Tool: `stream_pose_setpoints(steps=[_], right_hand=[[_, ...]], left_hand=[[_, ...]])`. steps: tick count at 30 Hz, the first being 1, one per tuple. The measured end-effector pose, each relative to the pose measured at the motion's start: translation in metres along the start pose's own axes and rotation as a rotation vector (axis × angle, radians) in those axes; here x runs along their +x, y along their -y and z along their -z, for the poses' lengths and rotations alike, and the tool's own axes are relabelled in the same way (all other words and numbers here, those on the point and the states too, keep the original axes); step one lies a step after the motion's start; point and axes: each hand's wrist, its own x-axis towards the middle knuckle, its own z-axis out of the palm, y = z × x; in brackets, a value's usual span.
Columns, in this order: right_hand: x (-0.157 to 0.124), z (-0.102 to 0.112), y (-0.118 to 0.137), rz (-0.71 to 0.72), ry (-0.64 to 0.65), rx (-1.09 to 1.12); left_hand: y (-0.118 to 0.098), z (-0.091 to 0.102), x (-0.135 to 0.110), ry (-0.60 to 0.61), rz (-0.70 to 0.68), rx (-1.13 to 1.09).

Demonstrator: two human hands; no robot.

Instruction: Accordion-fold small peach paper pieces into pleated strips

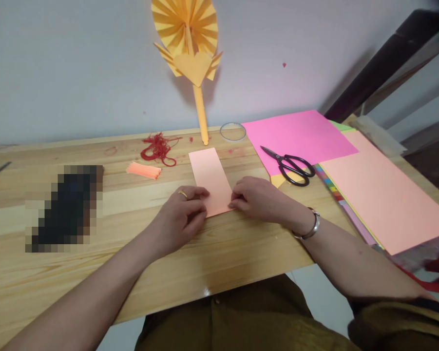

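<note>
A pale pink strip of paper [212,175] lies on the wooden table in front of me, its long side pointing away. At its near left edge, my left hand [186,209] is closed, with the thumb and curled fingers on the paper. A ring sits on one of its fingers. My right hand [254,199] pinches the near right corner of the strip between thumb and fingers. The near edge looks nearly straight between both hands. The fingertips partly cover the two near corners.
Black-handled scissors [294,168] rest on bright pink paper [303,134] at right, beside peach sheets [383,190]. Leftward lie red thread [159,148], a folded orange paper piece [144,169] and a blurred dark object [67,209]. A yellow paper fan [200,112] leans on the wall near a clear ring [233,131].
</note>
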Motion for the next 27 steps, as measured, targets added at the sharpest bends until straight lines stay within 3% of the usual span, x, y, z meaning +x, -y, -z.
stream_pose_setpoints(steps=[27], right_hand=[[0.0011,-0.0033,-0.0039,0.006,-0.022,-0.001]], left_hand=[[0.0007,-0.0013,0.0018,0.03,0.015,-0.009]])
